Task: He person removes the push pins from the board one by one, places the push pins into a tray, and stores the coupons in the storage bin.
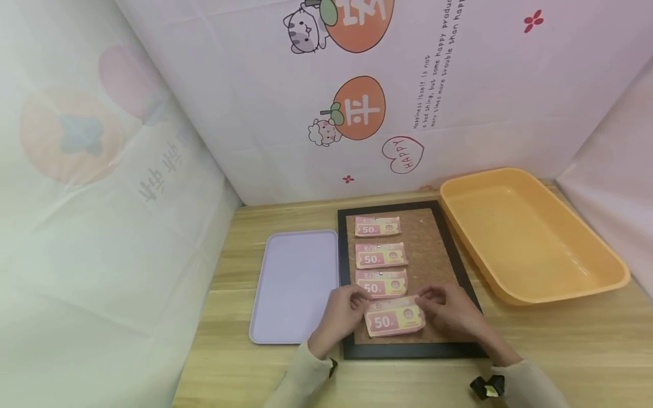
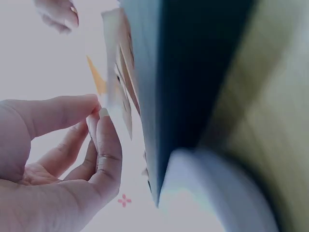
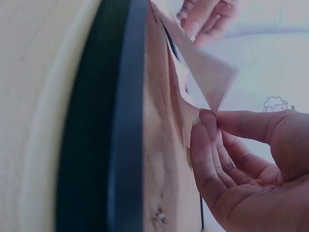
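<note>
Both hands pinch a pink and yellow paper coupon (image 1: 395, 317) printed with 50, over the lower part of a black-framed cork board (image 1: 433, 249). My left hand (image 1: 343, 311) grips its upper left corner between thumb and fingertips. At the upper right corner, my right hand (image 1: 451, 307) pinches the paper; in the right wrist view the coupon (image 3: 210, 75) stands out at a slant from the cork. Three similar coupons form a column above: a top coupon (image 1: 377, 226), a middle coupon (image 1: 381, 255) and a lower coupon (image 1: 382, 285), each with a small pin-like dot near its top edge.
A lilac tray (image 1: 296, 283) lies left of the board on the wooden table (image 1: 219, 306). To the right stands a deep yellow tub (image 1: 530, 226), its near corner close to the board's frame. White printed cloth (image 1: 245, 102) hangs behind and at both sides.
</note>
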Motion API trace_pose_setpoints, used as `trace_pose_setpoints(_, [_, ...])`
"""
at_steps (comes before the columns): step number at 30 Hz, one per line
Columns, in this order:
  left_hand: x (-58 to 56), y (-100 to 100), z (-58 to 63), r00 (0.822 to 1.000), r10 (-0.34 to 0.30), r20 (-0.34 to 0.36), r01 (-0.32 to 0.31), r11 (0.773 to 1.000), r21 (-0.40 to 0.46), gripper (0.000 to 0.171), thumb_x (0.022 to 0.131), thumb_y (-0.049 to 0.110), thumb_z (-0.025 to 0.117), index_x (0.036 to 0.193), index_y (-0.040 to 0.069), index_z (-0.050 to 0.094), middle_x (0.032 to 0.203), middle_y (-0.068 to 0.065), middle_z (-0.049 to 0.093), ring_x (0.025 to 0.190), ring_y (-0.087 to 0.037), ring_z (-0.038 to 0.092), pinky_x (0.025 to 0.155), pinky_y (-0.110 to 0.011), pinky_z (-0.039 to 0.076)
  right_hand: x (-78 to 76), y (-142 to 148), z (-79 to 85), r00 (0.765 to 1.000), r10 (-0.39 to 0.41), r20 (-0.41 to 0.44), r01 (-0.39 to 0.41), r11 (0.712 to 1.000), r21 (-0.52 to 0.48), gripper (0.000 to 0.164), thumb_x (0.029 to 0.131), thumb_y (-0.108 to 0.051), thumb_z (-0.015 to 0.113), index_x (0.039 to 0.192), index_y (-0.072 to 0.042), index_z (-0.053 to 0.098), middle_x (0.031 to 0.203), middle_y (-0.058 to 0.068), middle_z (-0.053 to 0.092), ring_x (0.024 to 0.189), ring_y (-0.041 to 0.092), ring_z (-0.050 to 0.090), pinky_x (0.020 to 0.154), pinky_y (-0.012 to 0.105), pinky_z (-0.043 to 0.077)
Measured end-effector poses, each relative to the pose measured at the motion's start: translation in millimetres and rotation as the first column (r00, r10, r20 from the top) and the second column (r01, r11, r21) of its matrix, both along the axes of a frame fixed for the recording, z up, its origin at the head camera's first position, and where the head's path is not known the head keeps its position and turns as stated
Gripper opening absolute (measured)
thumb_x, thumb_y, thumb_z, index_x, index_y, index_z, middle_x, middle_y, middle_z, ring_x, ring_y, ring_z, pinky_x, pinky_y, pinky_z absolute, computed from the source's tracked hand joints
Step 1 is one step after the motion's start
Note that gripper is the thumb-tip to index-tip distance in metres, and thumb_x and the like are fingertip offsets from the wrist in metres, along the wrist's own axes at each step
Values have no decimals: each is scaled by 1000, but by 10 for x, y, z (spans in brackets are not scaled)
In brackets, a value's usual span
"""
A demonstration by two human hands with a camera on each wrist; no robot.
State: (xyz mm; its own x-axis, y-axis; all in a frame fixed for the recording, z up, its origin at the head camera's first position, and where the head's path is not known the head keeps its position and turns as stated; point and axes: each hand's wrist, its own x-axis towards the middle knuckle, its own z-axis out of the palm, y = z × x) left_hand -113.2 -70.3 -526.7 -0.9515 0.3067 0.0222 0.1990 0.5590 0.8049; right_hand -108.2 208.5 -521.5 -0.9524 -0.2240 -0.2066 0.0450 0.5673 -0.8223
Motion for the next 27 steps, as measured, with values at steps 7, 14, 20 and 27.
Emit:
trace_pose_setpoints(7, [-48,-256,49,995,94,-42,-93,996,13,10,95,1,69,100,3,77,88,-8,75,78,-10,67,71,-18,56,-68,192,99,998,-5,-58,4,1000,-19,25,99,-23,72,113,-3,72,105,12,77,84,13,71,63,26,55])
trace_pose_setpoints(14, [-53,-432,10,989,136,-59,-135,991,16,8,93,-1,70,97,2,77,86,-9,75,77,-12,68,70,-19,56,-136,412,321,999,-8,-48,6,999,-48,31,101,-25,69,119,0,69,105,13,77,87,9,72,70,26,55])
trace_pose_setpoints(20, [-22,-528,-18,984,164,-70,-165,986,-7,7,92,-1,72,96,2,77,85,-8,75,75,-13,68,69,-20,57,-210,596,481,997,-15,-78,10,998,-57,34,104,-25,66,122,4,66,106,18,77,83,8,74,74,29,61])
trace_pose_setpoints(27, [-6,-604,-43,982,171,-75,-175,984,-45,9,90,-4,72,95,1,77,83,-9,76,74,-12,68,69,-20,57,-314,891,638,987,-71,-147,79,995,52,40,103,-32,66,124,2,66,114,23,75,85,-2,70,69,20,53])
